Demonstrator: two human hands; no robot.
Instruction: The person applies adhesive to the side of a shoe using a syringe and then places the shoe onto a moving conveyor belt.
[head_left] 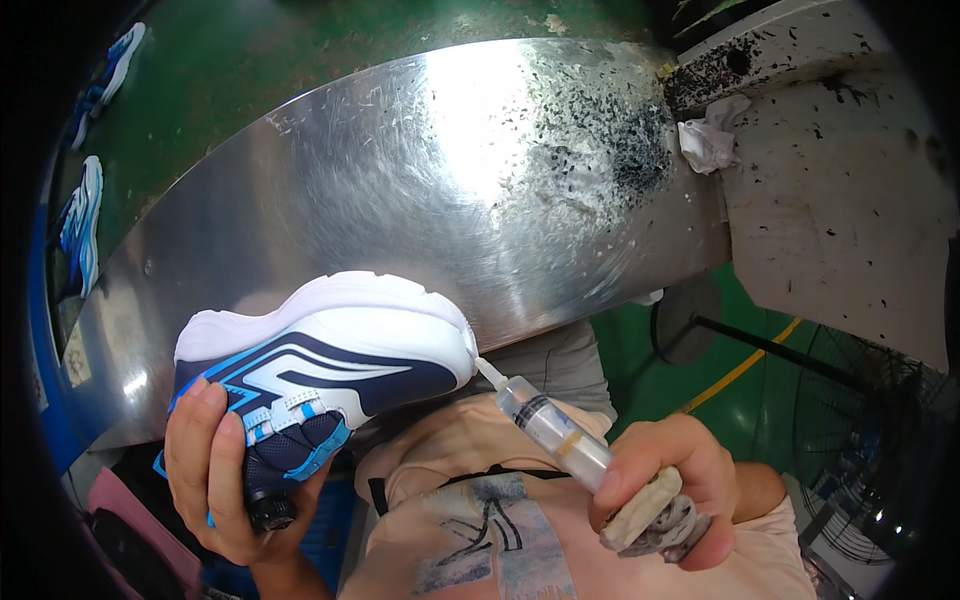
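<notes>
My left hand point(215, 480) grips a blue, navy and white sports shoe point(370, 345) around its laced upper. The shoe is turned so that its thick white sole faces up and away from me. A round black knob point(271, 511) shows near my fingers. In my right hand point(680, 470) is a clear syringe point(560, 430), its pale nozzle at the shoe's right end, by the seam between sole and upper. Whether the nozzle touches there I cannot tell exactly. A crumpled greyish cloth point(665, 520) is also held in my right fingers.
Beyond the shoe curves a shiny metal table point(350, 170), with dark crumbs and whitish residue at its right. A crumpled white paper point(710, 135) lies by the stained board point(840, 210). More shoes point(82, 225) stand at far left. A black wire fan point(850, 410) is at right.
</notes>
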